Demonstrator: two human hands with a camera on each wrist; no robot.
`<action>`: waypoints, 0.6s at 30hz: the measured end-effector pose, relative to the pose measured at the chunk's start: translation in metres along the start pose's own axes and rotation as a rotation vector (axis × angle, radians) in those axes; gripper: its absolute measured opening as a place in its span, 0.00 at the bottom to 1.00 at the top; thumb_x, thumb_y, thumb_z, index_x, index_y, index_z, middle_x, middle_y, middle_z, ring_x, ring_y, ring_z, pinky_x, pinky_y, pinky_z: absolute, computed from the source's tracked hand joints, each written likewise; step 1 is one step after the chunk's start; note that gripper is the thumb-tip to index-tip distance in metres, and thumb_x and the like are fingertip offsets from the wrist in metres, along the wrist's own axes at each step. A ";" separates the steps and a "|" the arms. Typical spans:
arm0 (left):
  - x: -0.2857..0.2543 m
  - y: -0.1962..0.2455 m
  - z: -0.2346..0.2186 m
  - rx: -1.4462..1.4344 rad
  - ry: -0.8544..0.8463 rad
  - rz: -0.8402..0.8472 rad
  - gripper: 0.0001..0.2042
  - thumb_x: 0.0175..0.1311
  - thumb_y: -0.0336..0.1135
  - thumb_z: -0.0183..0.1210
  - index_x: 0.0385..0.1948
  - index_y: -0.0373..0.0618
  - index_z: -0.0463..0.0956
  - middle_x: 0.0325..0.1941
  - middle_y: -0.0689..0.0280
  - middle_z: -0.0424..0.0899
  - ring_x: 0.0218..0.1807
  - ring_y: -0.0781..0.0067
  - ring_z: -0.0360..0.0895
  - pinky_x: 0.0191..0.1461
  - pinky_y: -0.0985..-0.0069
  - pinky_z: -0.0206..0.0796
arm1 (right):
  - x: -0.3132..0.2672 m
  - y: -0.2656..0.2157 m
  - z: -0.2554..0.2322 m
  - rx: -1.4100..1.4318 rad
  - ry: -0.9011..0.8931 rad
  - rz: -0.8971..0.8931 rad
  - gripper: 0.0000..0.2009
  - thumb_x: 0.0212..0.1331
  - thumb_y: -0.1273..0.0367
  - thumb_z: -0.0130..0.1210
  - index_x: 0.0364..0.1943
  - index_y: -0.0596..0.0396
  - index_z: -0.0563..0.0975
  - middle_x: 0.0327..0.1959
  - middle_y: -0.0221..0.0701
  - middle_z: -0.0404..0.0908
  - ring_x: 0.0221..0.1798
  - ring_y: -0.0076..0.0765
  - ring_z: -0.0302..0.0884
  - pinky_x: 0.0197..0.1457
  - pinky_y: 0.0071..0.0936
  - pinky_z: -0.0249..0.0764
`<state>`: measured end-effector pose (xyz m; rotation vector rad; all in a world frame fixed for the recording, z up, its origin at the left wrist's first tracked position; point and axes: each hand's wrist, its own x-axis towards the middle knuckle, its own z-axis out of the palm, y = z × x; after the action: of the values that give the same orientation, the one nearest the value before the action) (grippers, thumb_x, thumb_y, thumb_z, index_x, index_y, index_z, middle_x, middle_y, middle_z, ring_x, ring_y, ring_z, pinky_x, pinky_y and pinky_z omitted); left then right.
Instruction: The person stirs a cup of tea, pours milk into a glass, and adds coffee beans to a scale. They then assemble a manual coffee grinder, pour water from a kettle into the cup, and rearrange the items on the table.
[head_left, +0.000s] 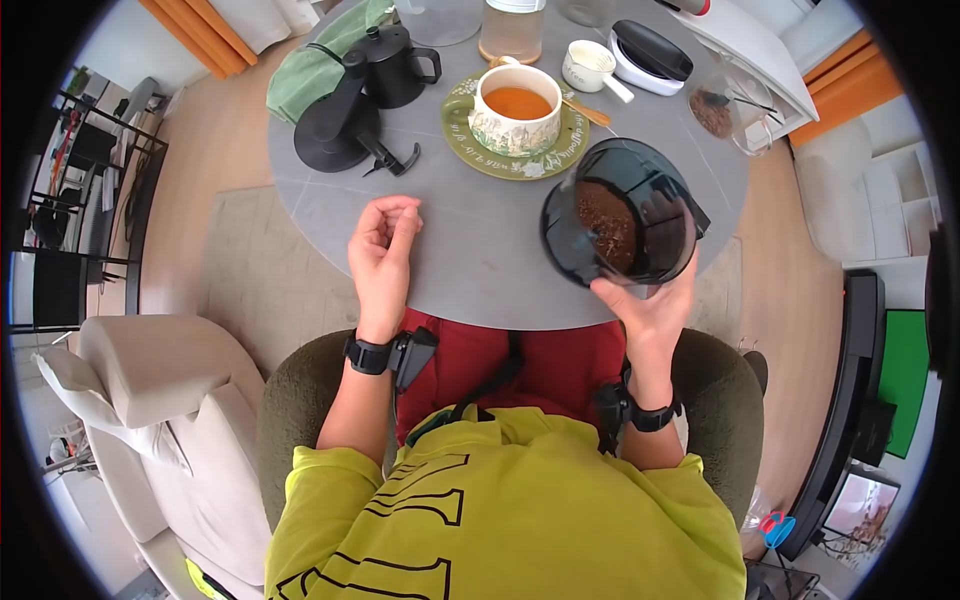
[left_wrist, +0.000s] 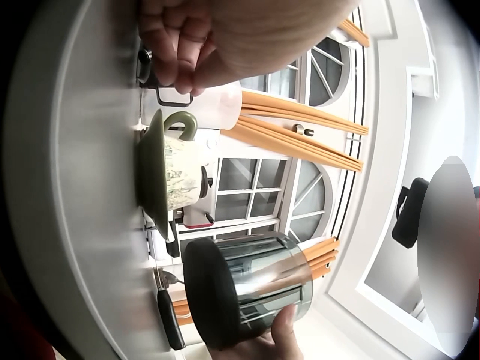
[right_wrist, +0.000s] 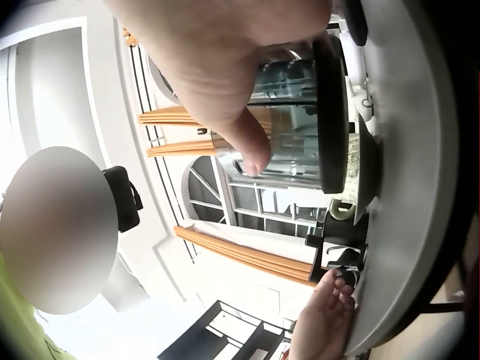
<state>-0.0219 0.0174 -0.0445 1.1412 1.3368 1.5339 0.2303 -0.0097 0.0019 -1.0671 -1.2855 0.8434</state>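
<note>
My right hand (head_left: 655, 312) grips a smoked clear canister (head_left: 655, 175) with a black base, its thumb on the near side. Dark brown grounds (head_left: 606, 222) lie in the bottom of it. In the left wrist view the canister (left_wrist: 274, 281) is tilted, held above the tabletop. My left hand (head_left: 380, 255) hovers at the table's front left, fingers loosely curled with nothing visible in them. Beyond the hands, a patterned cup (head_left: 505, 130) of amber liquid sits on a green saucer (head_left: 463, 147), with a spoon beside it.
On the round grey table (head_left: 470, 250), a black kettle (head_left: 395, 70), a black spouted item (head_left: 330, 135) and a green cloth (head_left: 305, 85) stand back left. A small white handled cup (head_left: 588, 65), a black-and-white oval device (head_left: 650, 58) and a glass pitcher (head_left: 745, 115) are back right.
</note>
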 end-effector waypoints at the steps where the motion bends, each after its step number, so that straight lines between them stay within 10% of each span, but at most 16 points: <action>1: -0.001 0.000 -0.001 -0.005 0.008 0.007 0.05 0.67 0.28 0.55 0.39 0.38 0.76 0.32 0.72 0.77 0.36 0.86 0.71 0.42 0.87 0.63 | 0.001 0.000 0.003 0.080 0.064 0.064 0.55 0.31 0.68 0.78 0.68 0.63 0.53 0.64 0.40 0.63 0.65 0.38 0.64 0.68 0.35 0.61; 18: -0.001 -0.002 -0.003 -0.047 0.012 0.027 0.05 0.67 0.28 0.55 0.40 0.38 0.75 0.32 0.72 0.77 0.36 0.86 0.72 0.42 0.87 0.65 | 0.003 0.022 0.056 -0.054 -0.321 -0.047 0.54 0.34 0.72 0.75 0.68 0.64 0.51 0.66 0.41 0.59 0.68 0.38 0.60 0.70 0.36 0.59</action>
<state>-0.0247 0.0162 -0.0463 1.1270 1.2907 1.5859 0.1770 0.0084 -0.0195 -0.9649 -1.6027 0.9761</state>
